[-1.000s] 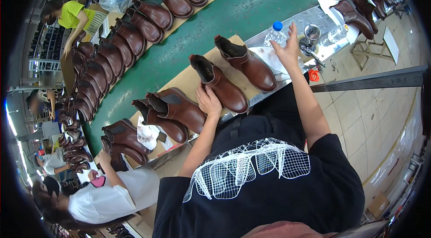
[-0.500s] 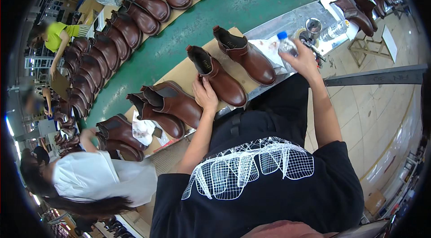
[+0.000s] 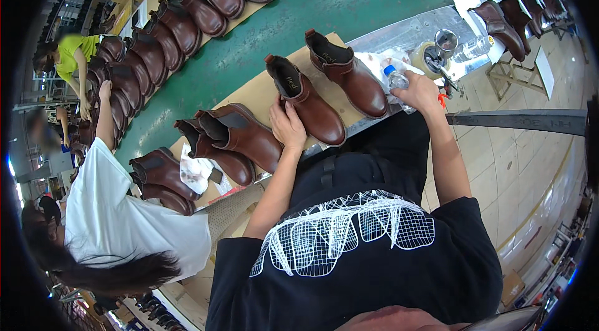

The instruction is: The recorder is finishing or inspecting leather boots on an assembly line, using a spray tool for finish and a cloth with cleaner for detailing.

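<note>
Two brown ankle boots stand side by side on a tan board (image 3: 259,89) in front of me. My left hand (image 3: 287,124) rests on the side of the nearer boot (image 3: 307,102). The second boot (image 3: 349,74) stands just to its right. My right hand (image 3: 418,91) is closed around a clear plastic bottle with a blue cap (image 3: 395,79), held over a white cloth (image 3: 380,63) at the edge of the metal bench (image 3: 405,30).
A green conveyor belt (image 3: 349,0) carries rows of brown boots on boards. A pair of boots (image 3: 234,137) lies to my left. A person in a white shirt (image 3: 125,219) bends over the belt at left; another in yellow (image 3: 72,59) stands farther back. A tape roll (image 3: 426,56) sits on the bench.
My right hand has drawn back from the bench and now holds the bottle nearer the second boot. The person in white has leaned further over the belt. My left hand stays on the boot.
</note>
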A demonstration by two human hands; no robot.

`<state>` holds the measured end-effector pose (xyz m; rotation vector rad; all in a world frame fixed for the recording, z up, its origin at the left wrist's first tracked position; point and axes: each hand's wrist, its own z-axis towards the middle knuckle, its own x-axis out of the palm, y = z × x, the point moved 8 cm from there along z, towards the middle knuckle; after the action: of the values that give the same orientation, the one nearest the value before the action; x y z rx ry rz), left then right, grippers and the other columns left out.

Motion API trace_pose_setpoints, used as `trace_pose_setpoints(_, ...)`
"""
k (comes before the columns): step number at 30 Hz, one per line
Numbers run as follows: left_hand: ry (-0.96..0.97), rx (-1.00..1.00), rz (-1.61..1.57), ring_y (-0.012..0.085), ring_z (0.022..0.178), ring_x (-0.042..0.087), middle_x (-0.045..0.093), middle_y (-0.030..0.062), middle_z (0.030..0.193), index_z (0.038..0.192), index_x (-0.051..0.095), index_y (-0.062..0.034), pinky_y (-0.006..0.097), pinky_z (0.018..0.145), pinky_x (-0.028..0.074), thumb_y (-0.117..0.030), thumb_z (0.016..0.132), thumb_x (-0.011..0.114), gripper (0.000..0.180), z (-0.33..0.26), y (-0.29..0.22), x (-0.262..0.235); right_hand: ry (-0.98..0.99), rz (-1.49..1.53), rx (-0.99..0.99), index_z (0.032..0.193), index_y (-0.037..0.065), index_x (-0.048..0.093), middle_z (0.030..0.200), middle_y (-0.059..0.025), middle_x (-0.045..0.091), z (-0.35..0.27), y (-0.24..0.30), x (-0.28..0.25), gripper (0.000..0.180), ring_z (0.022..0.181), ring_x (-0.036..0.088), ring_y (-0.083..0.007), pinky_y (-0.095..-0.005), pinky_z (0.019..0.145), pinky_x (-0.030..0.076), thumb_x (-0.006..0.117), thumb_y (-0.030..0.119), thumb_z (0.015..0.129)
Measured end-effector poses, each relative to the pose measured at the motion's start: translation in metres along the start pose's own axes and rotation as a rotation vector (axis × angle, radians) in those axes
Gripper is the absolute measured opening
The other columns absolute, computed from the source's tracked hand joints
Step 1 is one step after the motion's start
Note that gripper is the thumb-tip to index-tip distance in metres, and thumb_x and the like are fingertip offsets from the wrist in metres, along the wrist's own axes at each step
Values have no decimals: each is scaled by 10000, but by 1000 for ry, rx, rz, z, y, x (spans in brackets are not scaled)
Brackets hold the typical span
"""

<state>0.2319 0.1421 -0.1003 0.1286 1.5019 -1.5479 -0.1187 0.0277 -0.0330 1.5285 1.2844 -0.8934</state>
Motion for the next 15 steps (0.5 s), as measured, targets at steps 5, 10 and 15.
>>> trace_pose_setpoints(5, -14, 9, 5, 398, 1095, 556, 594, 207, 1177, 1293, 538, -5, 456, 943, 426, -288, 1015, 429, 412, 1, -2, -2, -7, 15, 1, 1165, 35, 648, 1003, -227, 706, -2, -2, -7, 634, 970, 680, -381, -460, 836, 530, 733, 485, 727)
trace_pose_setpoints(10, -57, 57, 31, 400, 1085, 561, 596, 217, 1174, 1283, 537, 12, 457, 943, 426, -283, 1013, 431, 414, 1, -2, -2, -576, 537, -204, 1254, 48, 551, 1136, -226, 669, 15, 10, -48, 655, 1047, 653, -393, -430, 860, 509, 782, 421, 768)
trace_pose_setpoints(15, -28, 44, 5, 398, 1093, 561, 596, 216, 1176, 1285, 535, 13, 456, 950, 428, -286, 1013, 434, 417, 2, -4, -4, -706, 732, -249, 1252, 65, 541, 1177, -203, 660, 72, 28, -51, 618, 1088, 640, -379, -426, 880, 502, 798, 366, 777)
